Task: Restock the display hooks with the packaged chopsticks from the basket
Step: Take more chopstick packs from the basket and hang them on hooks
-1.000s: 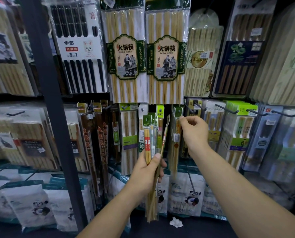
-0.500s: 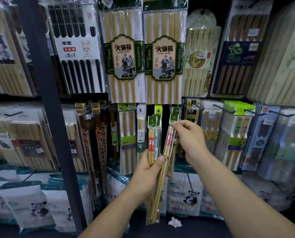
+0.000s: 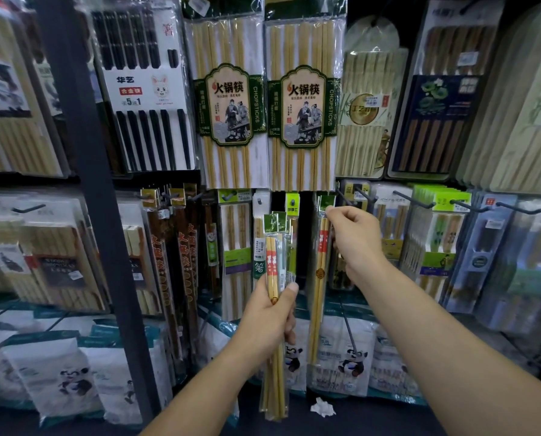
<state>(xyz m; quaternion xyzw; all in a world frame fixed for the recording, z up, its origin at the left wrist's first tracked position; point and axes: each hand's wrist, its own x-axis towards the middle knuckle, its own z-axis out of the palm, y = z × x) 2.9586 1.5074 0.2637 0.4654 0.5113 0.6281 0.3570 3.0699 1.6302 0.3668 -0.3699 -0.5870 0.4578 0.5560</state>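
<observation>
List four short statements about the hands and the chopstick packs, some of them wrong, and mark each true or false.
1. The left hand grips a bundle of packs. True.
2. The right hand holds nothing. False: it pinches the green top of a single pack.
3. The single pack hangs down below the right hand. True.
4. The two large green-labelled packs hang lower than both hands. False: they hang on the row above the hands.
</observation>
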